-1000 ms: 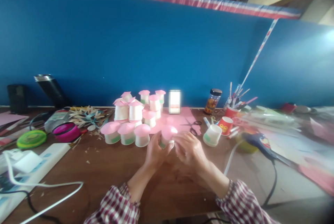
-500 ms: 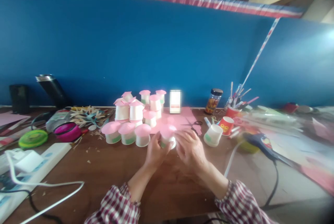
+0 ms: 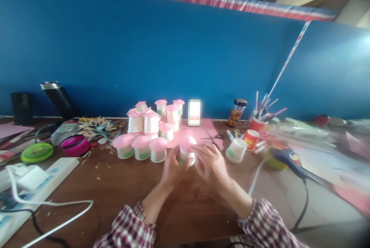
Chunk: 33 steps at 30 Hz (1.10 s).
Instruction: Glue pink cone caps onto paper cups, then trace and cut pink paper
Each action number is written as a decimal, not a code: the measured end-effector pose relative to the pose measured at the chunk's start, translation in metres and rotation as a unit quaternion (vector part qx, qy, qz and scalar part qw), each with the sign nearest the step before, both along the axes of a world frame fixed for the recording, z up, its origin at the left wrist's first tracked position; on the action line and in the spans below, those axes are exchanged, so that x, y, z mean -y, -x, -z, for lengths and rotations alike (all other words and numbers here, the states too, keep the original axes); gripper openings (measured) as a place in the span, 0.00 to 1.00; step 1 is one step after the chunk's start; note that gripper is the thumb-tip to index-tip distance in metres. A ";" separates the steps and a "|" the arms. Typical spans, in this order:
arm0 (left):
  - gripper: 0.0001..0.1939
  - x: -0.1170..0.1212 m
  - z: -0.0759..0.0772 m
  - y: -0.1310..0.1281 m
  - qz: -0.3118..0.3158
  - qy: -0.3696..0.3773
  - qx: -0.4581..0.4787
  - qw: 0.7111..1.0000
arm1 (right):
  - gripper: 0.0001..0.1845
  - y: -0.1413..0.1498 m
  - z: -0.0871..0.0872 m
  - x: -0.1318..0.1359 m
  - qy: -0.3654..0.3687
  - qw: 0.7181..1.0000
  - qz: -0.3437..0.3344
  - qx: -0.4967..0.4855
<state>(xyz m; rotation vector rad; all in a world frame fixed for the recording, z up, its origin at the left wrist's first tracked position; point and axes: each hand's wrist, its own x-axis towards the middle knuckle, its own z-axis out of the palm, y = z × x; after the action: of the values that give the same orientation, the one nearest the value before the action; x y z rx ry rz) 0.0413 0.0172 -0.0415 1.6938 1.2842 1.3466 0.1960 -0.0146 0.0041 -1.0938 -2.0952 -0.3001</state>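
Observation:
A white upside-down paper cup [image 3: 185, 158] with a pink paper cone roof [image 3: 187, 142] stands between my two hands at the middle of the table. My left hand [image 3: 173, 167] is wrapped around the cup's left side, thumb across its front. At the roof's right edge, the fingers of my right hand [image 3: 212, 165] are drawn together on the pink paper; their tips are partly hidden. Three similar roofed cups [image 3: 141, 149] form a row just left of my hands. Behind them is a stacked cluster of more pink-roofed cups [image 3: 151, 124].
Right of my hands stand a roofless white cup [image 3: 236, 150] and a red cup [image 3: 251, 140]. Scissors [image 3: 216, 138] lie on pink paper [image 3: 202, 128] behind. A glue gun [image 3: 289, 159] lies farther right. At left are a power strip [image 3: 62, 169] and a magenta container [image 3: 75, 145].
Almost nothing differs. Both hands keep their places at the cup, and the pink roof appears tilted very slightly.

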 end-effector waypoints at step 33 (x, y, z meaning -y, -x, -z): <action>0.25 0.010 -0.012 0.006 0.007 0.027 0.159 0.987 | 0.11 -0.012 0.021 0.002 0.243 0.953 0.008 -0.182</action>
<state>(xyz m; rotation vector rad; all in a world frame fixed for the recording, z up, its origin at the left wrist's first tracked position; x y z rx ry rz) 0.0349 0.0068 -0.0291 1.3804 1.1103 1.4906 0.2077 -0.0168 -0.0172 -1.3279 -1.8632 0.4094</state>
